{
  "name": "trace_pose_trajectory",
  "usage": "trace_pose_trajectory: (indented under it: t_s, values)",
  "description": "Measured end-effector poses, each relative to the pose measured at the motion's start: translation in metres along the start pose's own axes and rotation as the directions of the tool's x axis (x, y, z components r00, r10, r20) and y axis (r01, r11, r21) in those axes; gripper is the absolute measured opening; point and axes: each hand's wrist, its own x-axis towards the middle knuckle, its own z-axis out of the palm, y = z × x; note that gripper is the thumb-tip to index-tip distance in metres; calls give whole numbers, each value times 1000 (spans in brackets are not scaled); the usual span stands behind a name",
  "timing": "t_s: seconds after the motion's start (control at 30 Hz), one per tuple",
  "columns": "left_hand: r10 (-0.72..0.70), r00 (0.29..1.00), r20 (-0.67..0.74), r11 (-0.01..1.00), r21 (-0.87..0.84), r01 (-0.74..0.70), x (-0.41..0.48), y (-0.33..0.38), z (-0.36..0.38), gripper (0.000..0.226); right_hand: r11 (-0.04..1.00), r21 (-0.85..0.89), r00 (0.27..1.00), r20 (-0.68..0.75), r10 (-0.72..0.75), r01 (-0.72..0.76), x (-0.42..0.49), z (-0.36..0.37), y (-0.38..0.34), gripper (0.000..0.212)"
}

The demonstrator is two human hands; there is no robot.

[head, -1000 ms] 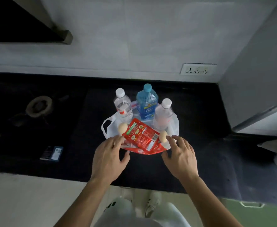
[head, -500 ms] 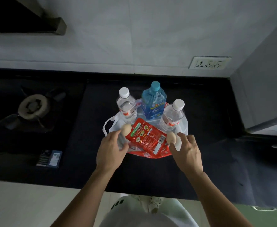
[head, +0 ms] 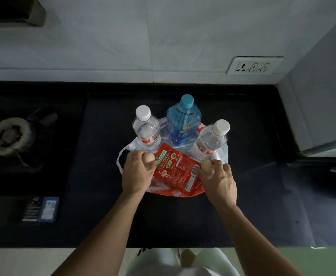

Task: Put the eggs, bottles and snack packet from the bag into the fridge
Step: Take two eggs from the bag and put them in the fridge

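Head view: both of your hands grip eggs at the bag.
Your left hand point(head: 136, 174) is closed around the left egg point(head: 149, 157); your right hand point(head: 218, 177) is closed around the right egg point(head: 206, 165). The packet point(head: 176, 168) lies between them on the bag point(head: 123, 156). Three bottles point(head: 147, 130) stand upright behind it. The bag rests on the dark counter point(head: 242, 196).

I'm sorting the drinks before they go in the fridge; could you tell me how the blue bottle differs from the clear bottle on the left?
The blue bottle has a teal cap and squarish blue-tinted body; the left clear bottle has a white cap and round colourless body. The blue bottle looks wider and stands further back. Both stand upright on the bag, capped.
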Motion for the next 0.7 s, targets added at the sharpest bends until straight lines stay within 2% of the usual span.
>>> trace_pose_trajectory:
  t_s: [0.2, 0.4, 0.53, 0.7]
  values:
    - [25, 999, 28, 1000, 7, -25, 12, -2, 4, 41, 997, -56, 999, 8, 47, -47, 6, 4, -8, 57]
    - [43, 993, 108, 999, 4, -44, 12, -2, -8, 39, 999, -4, 997, 52, 51, -51, 8, -3, -8, 52]
    - [31, 983, 179, 993, -116, -10, -6, 13, -24, 37, 965, 258, 997, 71, 23, -41, 4, -15, -5, 44]
    - [12, 920, 391, 949, -294, 113, -36, 44, -36, 27, 858, 495, 970, 243, 13, -135, -14, -30, -7, 32]
